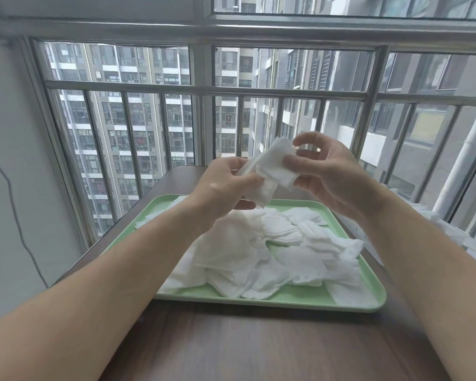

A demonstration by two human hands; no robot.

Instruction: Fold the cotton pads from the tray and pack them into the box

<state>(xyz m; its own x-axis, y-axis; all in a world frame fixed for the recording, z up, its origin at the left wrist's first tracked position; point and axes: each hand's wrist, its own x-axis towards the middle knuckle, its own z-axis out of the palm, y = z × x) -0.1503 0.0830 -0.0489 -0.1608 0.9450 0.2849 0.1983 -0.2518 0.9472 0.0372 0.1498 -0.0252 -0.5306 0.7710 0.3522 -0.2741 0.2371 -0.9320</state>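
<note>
Cotton pad [271,171] held above the tray [286,303], gripped low by the curled left hand [226,187], pinched at top by the right hand [333,177].

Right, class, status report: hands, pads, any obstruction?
Left hand and right hand pinch a cotton pad above the tray. Pile of pads in tray. Nothing in the way.

I count 1 green tray [286,301], 1 bench [259,350], 2 grips: left grip [226,187], right grip [331,176]. Then loose pads [248,251] on tray: well over a dozen (edges overlap, can't separate). Also held pads [271,171]: a few, exact no. unclear.
</note>
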